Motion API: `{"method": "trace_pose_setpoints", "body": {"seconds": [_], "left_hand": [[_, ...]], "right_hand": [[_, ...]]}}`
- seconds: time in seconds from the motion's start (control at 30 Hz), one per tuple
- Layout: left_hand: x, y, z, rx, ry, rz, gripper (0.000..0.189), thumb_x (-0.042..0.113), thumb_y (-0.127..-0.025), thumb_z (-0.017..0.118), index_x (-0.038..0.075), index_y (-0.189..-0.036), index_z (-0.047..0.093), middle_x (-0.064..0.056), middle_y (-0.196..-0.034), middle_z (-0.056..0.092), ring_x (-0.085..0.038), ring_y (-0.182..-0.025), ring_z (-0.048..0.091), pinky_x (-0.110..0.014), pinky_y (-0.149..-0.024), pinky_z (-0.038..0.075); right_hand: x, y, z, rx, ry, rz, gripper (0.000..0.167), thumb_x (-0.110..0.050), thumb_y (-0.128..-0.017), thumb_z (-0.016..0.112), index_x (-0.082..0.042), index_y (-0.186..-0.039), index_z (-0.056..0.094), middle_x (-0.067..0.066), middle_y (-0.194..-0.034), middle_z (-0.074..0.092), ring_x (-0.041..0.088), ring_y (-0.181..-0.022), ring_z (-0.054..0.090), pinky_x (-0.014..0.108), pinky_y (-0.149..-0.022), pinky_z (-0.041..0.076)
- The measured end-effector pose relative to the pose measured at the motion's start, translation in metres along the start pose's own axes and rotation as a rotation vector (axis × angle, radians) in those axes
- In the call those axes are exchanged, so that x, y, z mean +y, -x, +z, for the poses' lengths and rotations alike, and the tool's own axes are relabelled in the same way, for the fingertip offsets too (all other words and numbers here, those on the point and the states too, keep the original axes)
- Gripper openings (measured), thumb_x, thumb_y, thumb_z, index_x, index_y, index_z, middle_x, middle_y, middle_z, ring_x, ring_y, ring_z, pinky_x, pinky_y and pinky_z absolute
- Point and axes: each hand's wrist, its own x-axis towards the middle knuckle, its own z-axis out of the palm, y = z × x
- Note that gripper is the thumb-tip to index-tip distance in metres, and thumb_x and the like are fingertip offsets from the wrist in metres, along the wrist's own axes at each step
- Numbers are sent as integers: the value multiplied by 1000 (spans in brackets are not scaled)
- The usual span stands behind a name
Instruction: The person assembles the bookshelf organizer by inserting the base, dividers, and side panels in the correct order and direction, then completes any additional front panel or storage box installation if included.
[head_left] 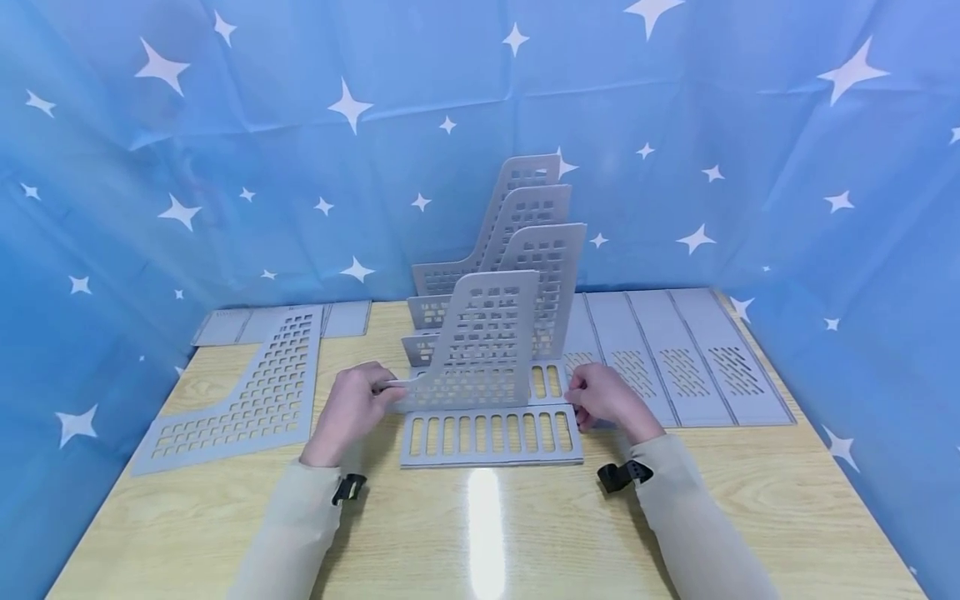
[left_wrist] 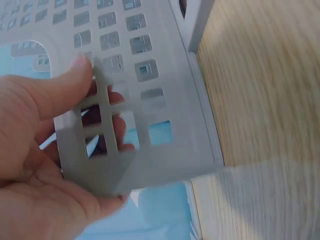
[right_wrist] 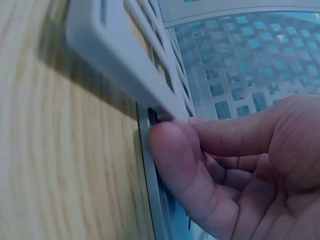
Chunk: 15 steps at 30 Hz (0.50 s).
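Observation:
Four grey perforated divider panels stand upright one behind another on a slotted base. My left hand point(head_left: 352, 410) grips the low front end of the nearest panel point(head_left: 483, 333), thumb on one face and fingers behind it, as the left wrist view shows. At the base's right edge, my right hand point(head_left: 602, 393) pinches the slotted base strip point(head_left: 546, 382) between thumb and finger. In the right wrist view the thumb and fingertip point(right_wrist: 172, 150) meet right at the strip's edge. The frontmost slotted strip point(head_left: 491, 435) lies nearest me, in front of the upright panel.
A loose perforated panel point(head_left: 255, 392) lies flat at the left. Behind it is a flat grey sheet point(head_left: 347, 319). Several joined grey panels with slanted slots point(head_left: 686, 367) lie flat at the right. A blue star-patterned cloth point(head_left: 300, 167) hangs behind the wooden table point(head_left: 420, 542).

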Motion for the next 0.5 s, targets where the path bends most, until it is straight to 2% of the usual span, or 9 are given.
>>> {"method": "trace_pose_setpoints", "body": {"seconds": [0.1, 0.2, 0.3, 0.5], "left_hand": [[12, -5, 11, -19, 39, 79, 13, 6, -90, 79, 8, -78, 74, 1, -77, 65, -9, -64, 53, -26, -60, 48], [22, -9, 22, -46, 72, 124, 21, 5, -92, 76, 7, -73, 68, 0, -76, 62, -9, -63, 51, -25, -58, 47], [27, -9, 26, -31, 75, 116, 24, 3, -92, 76, 7, -71, 65, 0, -75, 60, -9, -61, 48, -26, -56, 45], [27, -9, 27, -36, 70, 108, 25, 4, -94, 75, 5, -71, 65, 1, -75, 58, -11, -62, 48, -26, -56, 44]], "right_hand": [[2, -2, 0, -16, -30, -18, 13, 1, -104, 52, 5, -92, 58, 15, -74, 62, 22, -56, 66, 37, -57, 61], [2, -3, 2, -35, -64, -32, 15, 4, -103, 47, 6, -94, 59, 15, -72, 62, 22, -54, 67, 37, -57, 61], [3, -2, 2, -48, -75, -43, 16, 4, -104, 46, 7, -96, 60, 15, -71, 62, 22, -54, 67, 37, -58, 61], [2, -1, -3, -57, -60, -80, 17, 7, -102, 46, 9, -101, 62, 15, -71, 64, 24, -56, 69, 38, -59, 62]]}}
